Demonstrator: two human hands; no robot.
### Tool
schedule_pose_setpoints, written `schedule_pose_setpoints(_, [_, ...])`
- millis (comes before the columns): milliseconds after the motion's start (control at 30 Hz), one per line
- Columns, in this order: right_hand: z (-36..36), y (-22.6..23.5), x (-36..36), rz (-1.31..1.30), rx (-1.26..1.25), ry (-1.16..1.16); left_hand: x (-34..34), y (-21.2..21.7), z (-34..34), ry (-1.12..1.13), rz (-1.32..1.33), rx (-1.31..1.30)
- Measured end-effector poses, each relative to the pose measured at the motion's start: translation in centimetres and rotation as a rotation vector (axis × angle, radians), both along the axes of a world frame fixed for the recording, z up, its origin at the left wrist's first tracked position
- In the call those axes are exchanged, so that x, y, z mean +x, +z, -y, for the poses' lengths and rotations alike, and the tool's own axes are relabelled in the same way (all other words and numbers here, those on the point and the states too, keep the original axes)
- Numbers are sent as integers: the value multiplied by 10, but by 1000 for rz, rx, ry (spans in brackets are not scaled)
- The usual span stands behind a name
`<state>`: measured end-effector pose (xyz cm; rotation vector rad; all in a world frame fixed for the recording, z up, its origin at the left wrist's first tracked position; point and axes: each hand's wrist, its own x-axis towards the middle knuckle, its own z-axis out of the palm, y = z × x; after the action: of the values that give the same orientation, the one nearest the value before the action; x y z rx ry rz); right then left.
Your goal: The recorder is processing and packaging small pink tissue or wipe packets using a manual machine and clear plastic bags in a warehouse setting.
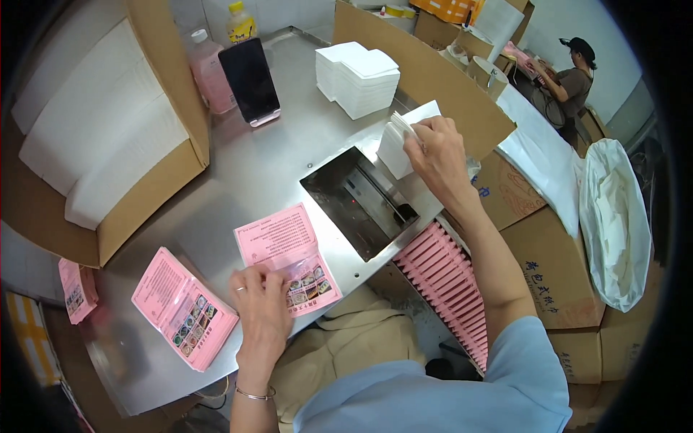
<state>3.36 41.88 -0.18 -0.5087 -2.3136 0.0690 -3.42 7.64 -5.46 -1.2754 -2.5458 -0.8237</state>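
Note:
My left hand [261, 307], a ring and a bangle on it, has its fingers curled down onto a pink printed wrapper [278, 234] near the table's front edge. The wrapper shows lines of text and small food pictures. At the far right of the table, my right hand [442, 155] grips a few folded white paper napkins [397, 133] by their upper edge. More white paper lies just behind them. To the left of my left hand lies a thick stack of the same pink wrappers [184, 310]. A tall stack of white napkins [357, 76] stands at the back.
Between my hands, a rectangular opening [357, 206] is cut in the steel table. Below it, many pink packs stand in a row [447, 289]. A phone [250, 83] leans on its stand beside bottles. An open carton [144, 187] borders the left; a person [577, 83] works far right.

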Motion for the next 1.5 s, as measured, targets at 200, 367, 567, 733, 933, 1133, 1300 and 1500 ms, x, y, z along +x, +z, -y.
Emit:
schedule_pose_setpoints(200, [-7, 3, 4, -7, -116, 21, 8, -1, -11, -88, 18, 8])
schedule_pose_setpoints(367, [-12, 13, 7, 49, -233, -19, 7, 1, -12, -85, 16, 9])
schedule_pose_setpoints(567, [-3, -3, 9, -34, 10, 35, 11, -8, -23, -141, 1, 45])
schedule_pose_setpoints(733, [108, -30, 27, 53, 177, 652, 10, 4, -13, -184, -27, 68])
schedule_pose_setpoints(933, [132, -50, -3, 406, 246, 628, 16, 9, -31, 1, 23, -80])
schedule_pose_setpoints(1133, [145, -32, 14, 176, -76, 849, 10, 10, -26, 107, -33, -107])
schedule_pose_setpoints(1300, [35, 12, 1, 67, 316, -92, 16, 16, -28, 120, -89, -173])
schedule_pose_setpoints(1500, [-1, -8, 2, 25, 40, 12, 15, 15, -30, 48, -145, -88])
